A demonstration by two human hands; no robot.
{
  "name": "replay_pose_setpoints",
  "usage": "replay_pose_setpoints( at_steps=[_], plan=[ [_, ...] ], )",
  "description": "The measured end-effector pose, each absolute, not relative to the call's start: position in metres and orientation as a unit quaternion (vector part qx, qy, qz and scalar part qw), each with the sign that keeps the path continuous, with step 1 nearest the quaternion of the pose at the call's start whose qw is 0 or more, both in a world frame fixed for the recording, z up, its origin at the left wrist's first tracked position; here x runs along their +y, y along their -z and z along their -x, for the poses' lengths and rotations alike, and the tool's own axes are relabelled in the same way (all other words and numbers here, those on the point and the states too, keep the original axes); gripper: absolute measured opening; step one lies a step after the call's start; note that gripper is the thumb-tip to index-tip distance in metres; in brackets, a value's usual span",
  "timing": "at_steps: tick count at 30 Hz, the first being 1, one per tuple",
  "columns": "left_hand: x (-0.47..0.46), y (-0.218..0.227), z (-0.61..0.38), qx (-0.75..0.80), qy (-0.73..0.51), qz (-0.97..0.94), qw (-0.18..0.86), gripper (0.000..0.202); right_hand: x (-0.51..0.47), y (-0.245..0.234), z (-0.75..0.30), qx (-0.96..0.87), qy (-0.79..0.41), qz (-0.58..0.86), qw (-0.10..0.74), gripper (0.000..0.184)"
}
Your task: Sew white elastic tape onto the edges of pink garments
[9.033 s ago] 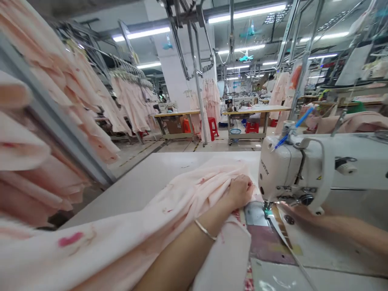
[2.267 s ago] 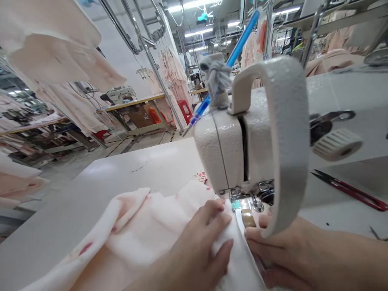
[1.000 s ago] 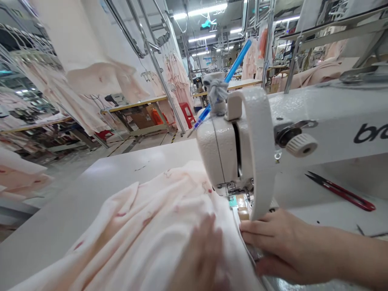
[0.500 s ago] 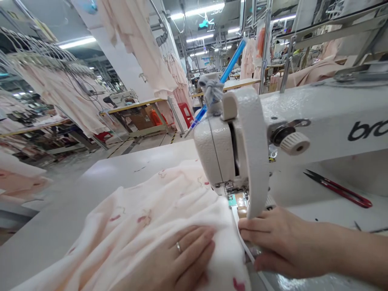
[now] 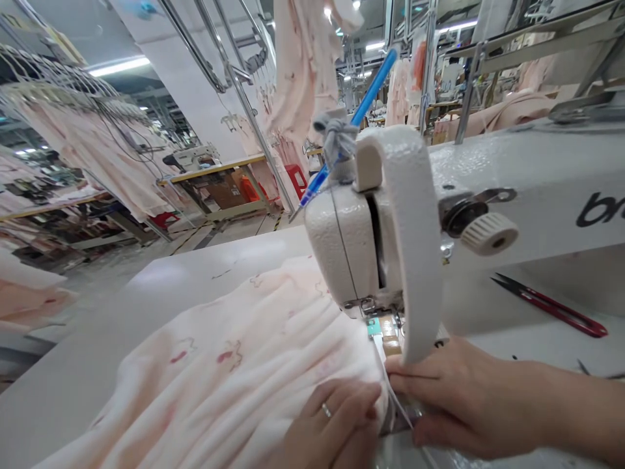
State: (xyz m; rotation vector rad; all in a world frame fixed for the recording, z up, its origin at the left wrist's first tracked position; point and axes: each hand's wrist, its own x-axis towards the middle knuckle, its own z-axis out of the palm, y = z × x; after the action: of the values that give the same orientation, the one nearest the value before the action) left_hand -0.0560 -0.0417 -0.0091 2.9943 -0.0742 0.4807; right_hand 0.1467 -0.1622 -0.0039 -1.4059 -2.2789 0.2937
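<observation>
Pale pink fabric (image 5: 195, 384) with small printed motifs is spread in soft folds on the left of the sewing machine (image 5: 346, 247), its right edge running up to the presser foot. My left hand (image 5: 336, 423), wearing a ring, rests low on that edge with its fingers curled in on the cloth. A narrow white strip (image 5: 396, 400) trails down from the foot along the edge. Beside it, my right hand (image 5: 469, 397) has its fingertips and thumb closed around the strip, just below the white machine guard (image 5: 417, 260). The needle point cannot be made out.
Red-handled thread snips (image 5: 551, 306) lie on the machine bed at right. A blue pen (image 5: 374, 88) is tied to the machine head with grey cloth. Pink garments (image 5: 92, 143) hang on a rack at left. A red stool (image 5: 295, 179) stands beyond the white table (image 5: 161, 280).
My left hand has slid right to the cloth's edge and its fingers have curled. The fabric folds have shifted. My right hand stays nearly in place. A hanging garment behind has swung rightward.
</observation>
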Motion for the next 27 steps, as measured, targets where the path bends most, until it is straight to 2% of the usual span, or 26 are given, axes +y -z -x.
replay_pose_setpoints(
  at_steps=[4,10,14,20,23,27],
  plan=[
    [-0.04,-0.013,0.045,-0.004,-0.145,-0.987,0.069,0.045,-0.161,0.002,-0.147,-0.819,-0.13,0.525,0.192,0.024],
    [-0.033,-0.027,0.038,-0.073,-0.099,-0.991,0.058,0.033,-0.16,0.0,-0.147,-0.819,-0.139,0.523,0.188,0.024],
    [-0.027,-0.016,0.035,-0.118,-0.1,-0.988,0.012,0.03,-0.16,-0.001,-0.149,-0.83,-0.142,0.509,0.179,0.027],
    [-0.018,0.021,0.036,-0.146,-0.229,-0.962,0.041,0.03,-0.16,-0.005,-0.149,-0.85,-0.134,0.495,0.121,0.02],
    [-0.013,0.026,0.035,-0.136,-0.186,-0.972,0.048,0.029,-0.159,-0.005,-0.15,-0.847,-0.13,0.502,0.116,0.017],
    [-0.007,0.011,0.03,-0.142,-0.122,-0.98,0.074,0.029,-0.157,-0.004,-0.151,-0.853,-0.099,0.493,0.144,0.022]
  ],
)
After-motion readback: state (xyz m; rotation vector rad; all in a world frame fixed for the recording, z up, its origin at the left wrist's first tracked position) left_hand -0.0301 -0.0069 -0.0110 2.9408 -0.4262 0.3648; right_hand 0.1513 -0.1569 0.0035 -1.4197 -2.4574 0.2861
